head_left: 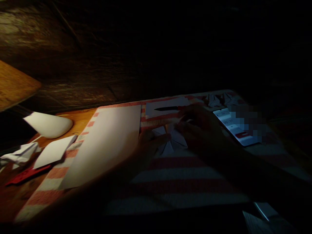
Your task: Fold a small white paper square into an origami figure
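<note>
the left hand (152,143) and right hand (198,122) lay in deep shadow; finger placement on the folded paper (179,139) could not be resolved. the right hand masked the handle end of the knife (167,108). the lampshade (17,86) and the crumpled paper (20,155) were cut off by the left edge. lettering on the phone (232,126) was blurred, and pixelation covered part of its right side.
</note>
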`<state>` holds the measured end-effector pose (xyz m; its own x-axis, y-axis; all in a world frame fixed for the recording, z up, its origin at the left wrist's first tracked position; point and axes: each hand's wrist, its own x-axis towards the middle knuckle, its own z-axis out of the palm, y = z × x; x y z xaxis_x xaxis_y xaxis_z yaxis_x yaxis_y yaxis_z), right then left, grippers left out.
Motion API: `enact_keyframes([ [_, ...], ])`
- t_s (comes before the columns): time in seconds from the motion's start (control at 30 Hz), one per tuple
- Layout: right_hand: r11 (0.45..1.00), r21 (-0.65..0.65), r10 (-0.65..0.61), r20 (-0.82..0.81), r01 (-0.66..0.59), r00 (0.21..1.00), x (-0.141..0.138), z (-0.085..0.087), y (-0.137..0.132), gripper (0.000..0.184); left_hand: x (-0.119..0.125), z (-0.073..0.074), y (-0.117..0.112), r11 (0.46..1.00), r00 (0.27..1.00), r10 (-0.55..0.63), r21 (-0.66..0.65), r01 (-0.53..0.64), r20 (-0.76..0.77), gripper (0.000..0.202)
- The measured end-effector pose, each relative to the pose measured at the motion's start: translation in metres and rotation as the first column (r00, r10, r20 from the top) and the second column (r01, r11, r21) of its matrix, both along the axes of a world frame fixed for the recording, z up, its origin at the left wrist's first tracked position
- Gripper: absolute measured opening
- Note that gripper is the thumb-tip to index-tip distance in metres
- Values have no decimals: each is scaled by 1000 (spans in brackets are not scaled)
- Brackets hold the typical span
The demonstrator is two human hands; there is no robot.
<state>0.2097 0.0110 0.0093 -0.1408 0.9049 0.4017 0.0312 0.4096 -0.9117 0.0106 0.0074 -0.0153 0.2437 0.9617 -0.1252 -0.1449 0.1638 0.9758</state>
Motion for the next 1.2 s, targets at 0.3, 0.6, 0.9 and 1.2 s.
enact_keyframes([
  [0.3, 937, 288, 68, 407, -198, 911, 11, 15, 0, 21, -3, 4, 4, 996, 983, 93, -18, -91, 160, 32],
  [0.6, 959, 248, 47, 344, -139, 938, 7, 8, 3, 7, -2, -2, 2, 995, 992, 71, 56, -77, 101, 21],
  [0.9, 951, 289, 27, 276, -110, 961, 4, 3, 6, 8, 7, -1, -6, 992, 969, 125, -29, -122, 215, 32],
  [1.2, 909, 359, 32, 443, -210, 896, 13, 13, 3, 23, 3, -1, 0, 989, 957, 148, -49, -141, 250, 28],
])
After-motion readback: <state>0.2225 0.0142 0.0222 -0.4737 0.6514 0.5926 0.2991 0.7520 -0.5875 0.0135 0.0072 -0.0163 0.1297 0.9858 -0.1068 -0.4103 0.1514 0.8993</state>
